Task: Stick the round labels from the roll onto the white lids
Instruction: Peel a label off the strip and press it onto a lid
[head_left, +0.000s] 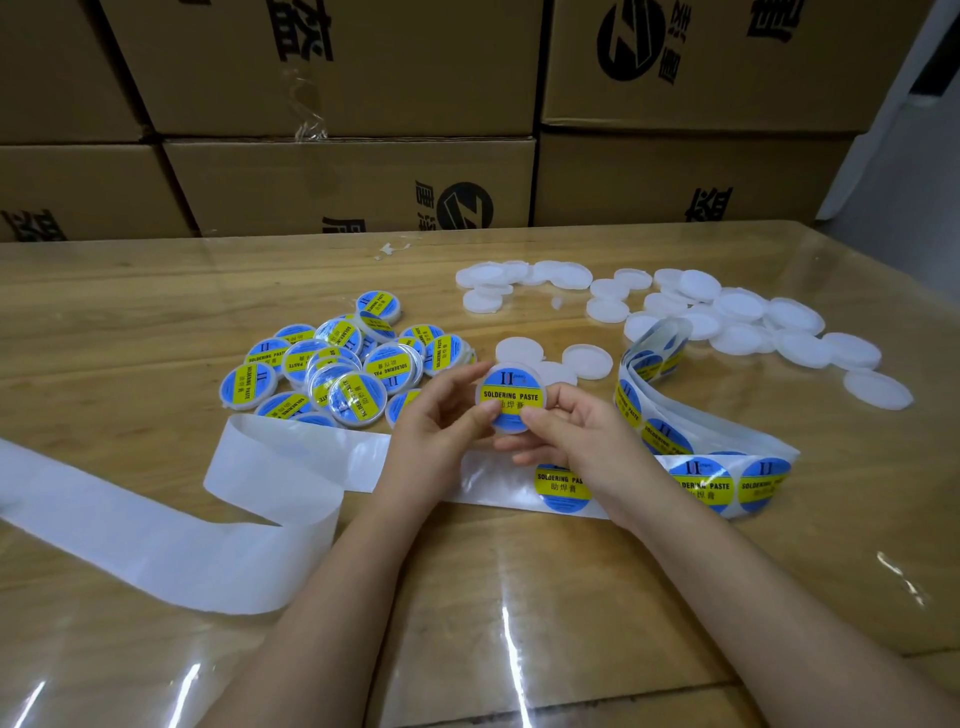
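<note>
A white lid (510, 397) bearing a round blue and yellow label is held above the surface (130, 312), and every place below is given from this held lid. It is gripped from both sides: the left hand (441, 415) is curled round its left rim, and the right hand (576, 431) is curled under its right rim, with the thumb pressed on the label's lower edge, so the hands are brought close together, joined only by the lid. Just beneath and in front of the lid, the label strip (675, 467) is laid flat, with printed labels seen on it to the right; farther right it is bent up and back into a loose coil (652, 353). To the left of the lid, the stripped backing paper (260, 519) is trailed in a wide fold toward the left edge of the view. A pile of labelled lids (332, 374) is heaped to the left and slightly behind, its nearest lids almost touching the left hand. Three bare lids (587, 358) are set just behind the held lid, and many more bare white lids (753, 322) are scattered behind and to the right, reaching near the right edge of the surface. Stacked cardboard boxes (353, 182) are ranged along the far edge. Open room is left in front of the lid, on either side of the forearms, and far to the left behind the pile.
</note>
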